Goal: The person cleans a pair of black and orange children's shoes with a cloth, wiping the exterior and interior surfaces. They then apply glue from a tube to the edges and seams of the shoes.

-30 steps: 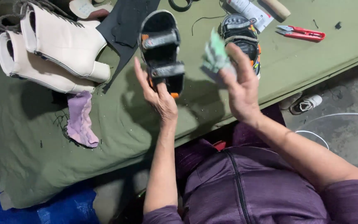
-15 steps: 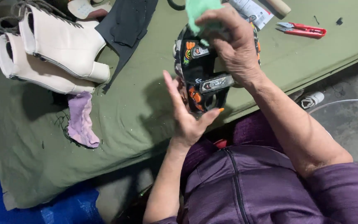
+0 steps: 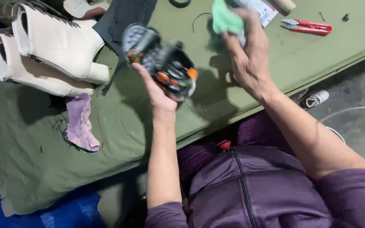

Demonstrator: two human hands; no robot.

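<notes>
Your left hand (image 3: 157,90) grips the black sandal (image 3: 161,63) above the green table (image 3: 157,126), fingers curled around it. Your right hand (image 3: 250,55) pinches a green cloth (image 3: 224,19) just beside it. Wiping appears under way; completion cannot be judged.

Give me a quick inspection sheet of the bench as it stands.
Surface: green cloth-covered table.
Job's things: black sandal with orange trim; green cloth.
Clutter: two cream boots, pink scrap, red snips, dark sheet.
Grippers: left hand holds the sandal; right hand grips the cloth.
Cables: white cord on the floor.
Surroundings: concrete floor, white shoe under the table edge.
</notes>
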